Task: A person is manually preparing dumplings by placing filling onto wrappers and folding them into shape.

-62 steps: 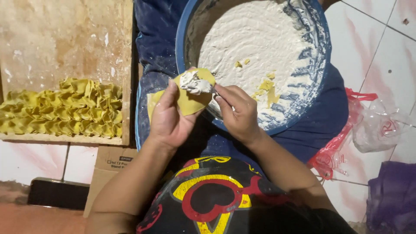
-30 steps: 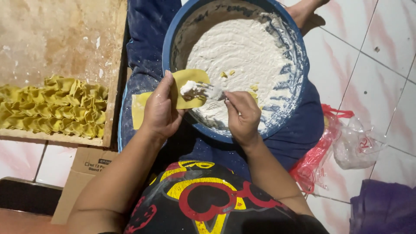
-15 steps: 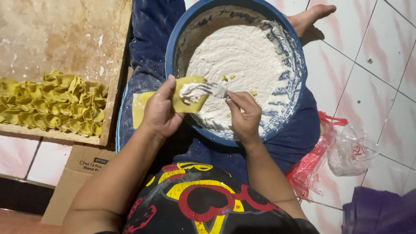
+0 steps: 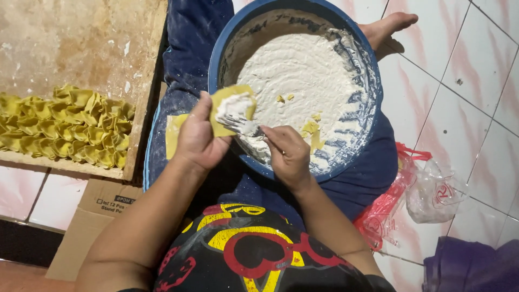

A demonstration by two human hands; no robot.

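The left hand (image 4: pixel 197 141) grips a thin square yellow dough wrapper (image 4: pixel 232 108) topped with a dab of white paste, held over the near-left rim of the big round blue plastic basin (image 4: pixel 373 103) of white paste that rests on the lap. The right hand (image 4: pixel 289 156) is clenched around a metal fork (image 4: pixel 240 126), whose tines touch the paste on the wrapper. To the far left, a worn wooden board (image 4: pixel 81 38) carries a heap of folded yellow dumplings (image 4: pixel 65 132), and a crumpled red and clear plastic bag (image 4: pixel 427 189) lies on the white tiles at the right.
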